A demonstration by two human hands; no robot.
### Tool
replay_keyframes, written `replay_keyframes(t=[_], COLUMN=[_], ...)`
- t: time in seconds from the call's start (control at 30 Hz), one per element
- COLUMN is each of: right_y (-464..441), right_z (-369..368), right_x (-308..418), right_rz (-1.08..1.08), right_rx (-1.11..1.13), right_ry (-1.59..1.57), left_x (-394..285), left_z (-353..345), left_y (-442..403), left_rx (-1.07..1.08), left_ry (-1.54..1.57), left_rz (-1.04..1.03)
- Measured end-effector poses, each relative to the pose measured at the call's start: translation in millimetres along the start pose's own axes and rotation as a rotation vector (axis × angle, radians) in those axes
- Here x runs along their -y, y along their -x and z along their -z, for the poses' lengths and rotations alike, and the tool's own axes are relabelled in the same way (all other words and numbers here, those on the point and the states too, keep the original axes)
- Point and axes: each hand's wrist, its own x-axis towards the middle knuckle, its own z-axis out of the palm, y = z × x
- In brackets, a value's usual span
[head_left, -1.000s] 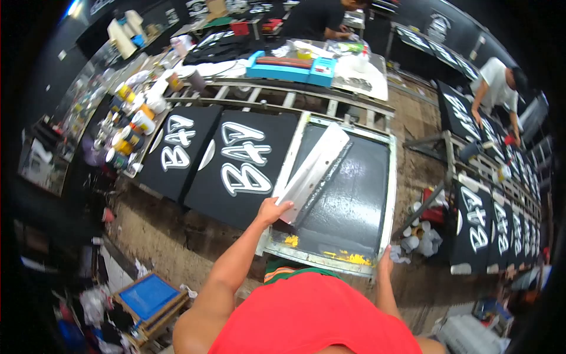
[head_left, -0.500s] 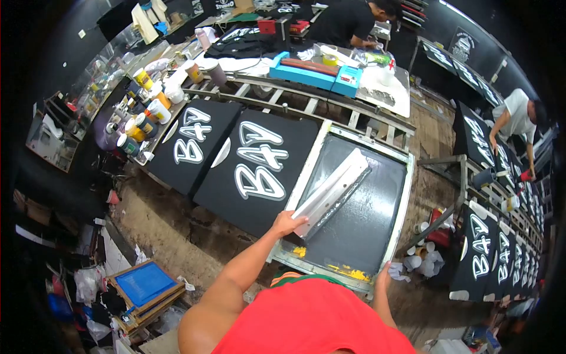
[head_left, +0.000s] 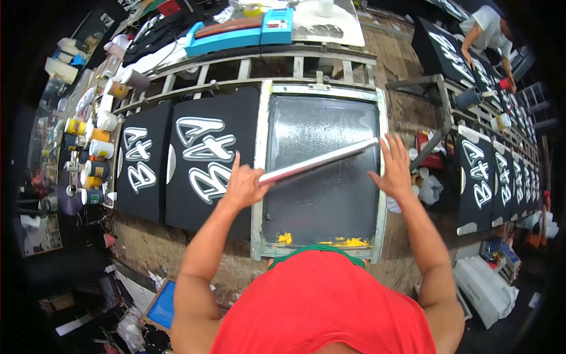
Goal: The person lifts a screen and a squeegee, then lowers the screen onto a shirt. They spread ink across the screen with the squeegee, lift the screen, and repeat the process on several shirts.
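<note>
My left hand (head_left: 243, 186) is closed round the left end of a long metal squeegee (head_left: 321, 161), with its index finger pointing up. The squeegee lies aslant across a screen printing frame (head_left: 260, 127), its right end higher in view. At that right end my right hand (head_left: 395, 168) is open, thumb and fingers apart, over the frame's right rail. I cannot tell whether its fingertips touch the squeegee. The dark mesh (head_left: 318, 206) looks wet and shiny, with yellow patches (head_left: 354, 242) along its near edge.
Black printed panels (head_left: 203, 156) lie left of the frame. Ink pots (head_left: 97, 148) stand farther left, and a blue machine (head_left: 276, 26) sits beyond the rack (head_left: 244, 68). At right, a person in a light shirt (head_left: 486, 29) leans over another row of panels (head_left: 475, 177).
My right hand has come up from the frame's near right corner to the squeegee's right end. The squeegee has turned flatter across the screen. My view has shifted, and the far co-worker is out of sight.
</note>
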Motion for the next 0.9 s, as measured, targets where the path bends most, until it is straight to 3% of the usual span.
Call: replay_keyframes(t=[0.03,0.1,0.17,0.2,0.23,0.27,0.37,0.47,0.57,0.77,0.8,0.83,0.9], right_y=[-21.0,-60.8,-101.4,-110.9,-127.8,-145.6,-189.4,-198.5,-156.6,85.1,141.4,176.5,192.0], right_z=[-11.9,-42.7,-68.8,-86.9,-102.1,-117.2,-139.4,-147.7,-137.6,-98.2,-105.4,-93.7,-83.1], right_x=[-14.2,-43.4,-70.3,-89.2,-102.5,-116.2,-139.0,-135.3,-117.5,-35.2,-28.1,-9.5,4.2], right_rz=[-0.013,0.178,-0.112,0.016,-0.02,-0.034,-0.008,-0.094,-0.184,-0.178,-0.111,-0.141,-0.207], right_rx=[0.016,0.275,0.657,0.41,0.363,0.322,0.218,0.187,0.19,0.497,0.399,0.555,0.651], right_ry=[-0.003,0.09,-0.021,-0.024,-0.012,0.028,0.036,0.081,0.059,0.01,-0.031,-0.043,-0.091], left_x=[5.8,14.2,27.1,45.4,52.3,52.1,65.7,79.8,57.0,-15.5,-26.8,-40.8,-40.6], left_z=[1.9,3.2,-6.3,-25.0,-37.5,-36.6,-50.6,-78.7,-83.1,-112.6,-113.7,-106.3,-111.5], left_y=[-24.1,-73.6,-126.4,-157.5,-184.1,-208.3,-265.0,-281.9,-236.6,9.4,55.0,92.8,116.1], left_rx=[-0.056,-0.113,0.009,-0.055,-0.149,-0.053,0.033,0.028,-0.045,0.13,0.217,0.319,0.347], left_ry=[-0.03,-0.045,-0.098,-0.061,-0.068,-0.108,-0.179,-0.239,-0.273,-0.245,-0.172,-0.091,-0.014], left_rz=[-0.119,-0.284,-0.204,-0.217,-0.223,-0.107,-0.023,0.05,0.057,0.026,0.041,0.081,0.094])
